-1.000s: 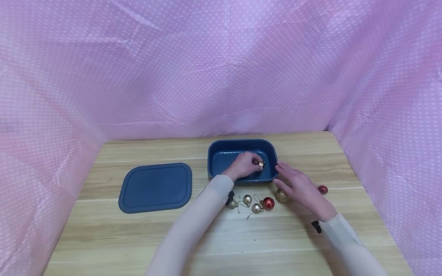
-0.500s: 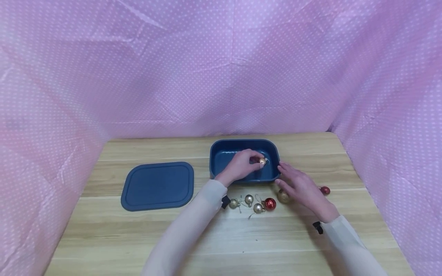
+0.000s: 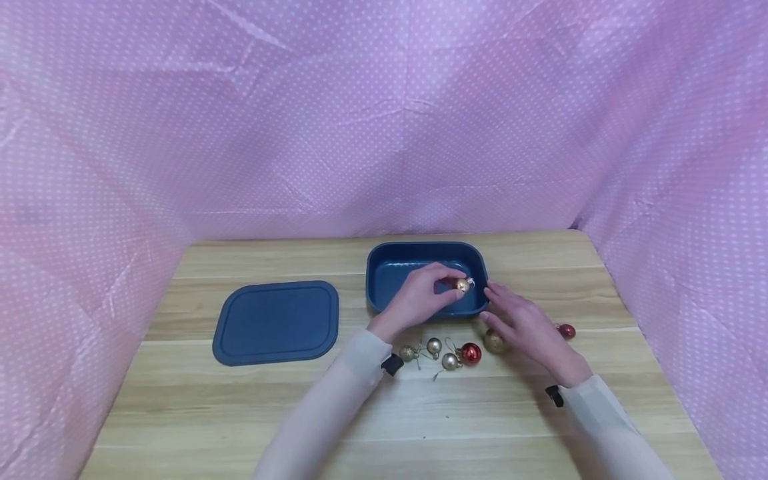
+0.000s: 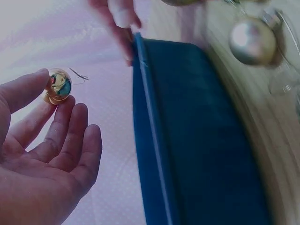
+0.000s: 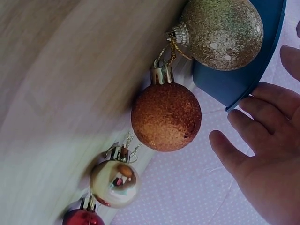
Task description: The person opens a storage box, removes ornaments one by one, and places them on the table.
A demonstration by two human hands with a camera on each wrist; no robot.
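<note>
Gently now — left grip (image 3: pixel 420 297) pinching gold bauble (image 3: pixel 461 285) over blue tub (image 3: pixel 384 263); right grip (image 3: pixel 525 327) open beside — lower before releasing.

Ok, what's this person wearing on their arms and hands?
Both hands are bare, the left hand and the right hand: no gloves or rings visible. Long, close-fitting, pale beige sleeves reach to the wrists. A small black item sits at the left cuff, another at the right.

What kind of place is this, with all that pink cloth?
Probably a small staged recording booth, not a lived-in room: pink dotted fabric screens a wooden table on three sides, and only a blue container, its lid and baubles lie there.
</note>
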